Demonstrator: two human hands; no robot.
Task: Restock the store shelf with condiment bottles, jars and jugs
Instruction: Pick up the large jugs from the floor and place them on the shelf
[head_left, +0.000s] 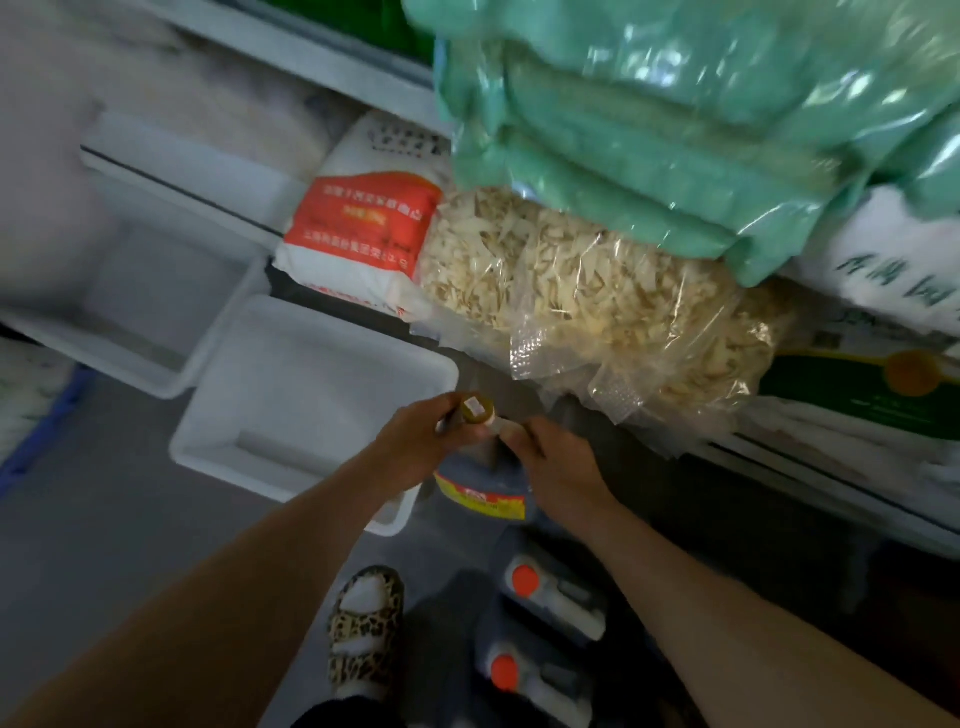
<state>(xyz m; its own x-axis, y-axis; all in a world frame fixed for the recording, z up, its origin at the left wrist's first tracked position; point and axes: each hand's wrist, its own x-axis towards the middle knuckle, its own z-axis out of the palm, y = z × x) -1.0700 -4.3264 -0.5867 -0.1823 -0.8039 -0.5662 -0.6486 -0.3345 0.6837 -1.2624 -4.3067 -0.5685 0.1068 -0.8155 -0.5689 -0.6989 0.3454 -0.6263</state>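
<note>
Dim aisle floor (130, 519) lies below me; both sets of fingers curl round the neck of the dark jug (480, 480), left hand (415, 441) by its cap, right hand (558, 467) alongside. I'd keep it upright and both grips firm, lifting it clear of the two orange-capped jugs (540, 623) toward the shelf (779, 457).

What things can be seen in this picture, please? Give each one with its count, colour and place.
dark jug: 1, yellow-brown cap, yellow-red label, centre, held by both hands
jugs with orange caps: 2, dark, floor, bottom centre
white tubs: 2, white, left of centre
white sack: 1, white with orange panel, on shelf
clear bag of pale dried pieces: 1, beige, right of the sack
green bags: several, top right
leopard-print slipper: 1, on floor, bottom
left hand: grips jug top
right hand: grips jug top
</note>
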